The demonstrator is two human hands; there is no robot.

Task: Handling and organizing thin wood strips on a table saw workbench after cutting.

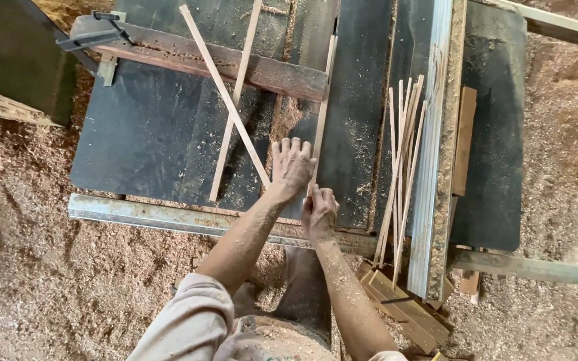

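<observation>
Sawdust covers the floor (48, 267) left of a dark, dusty saw table (148, 134), where 2 pale crossed slats (232, 110) lie flat. The left hand (292, 167) presses open-palmed on a thin wooden strip (322, 113) running away along the table; the right hand (318, 212) pinches its near end. A bundle of thin strips (403, 160) leans by the metal rail (429, 147).

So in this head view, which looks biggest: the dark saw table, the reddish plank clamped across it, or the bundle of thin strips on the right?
1. Dark saw table, clearly largest.
2. Reddish plank.
3. Bundle of thin strips, similar in length to the plank, so that ranking is unsure.
</observation>
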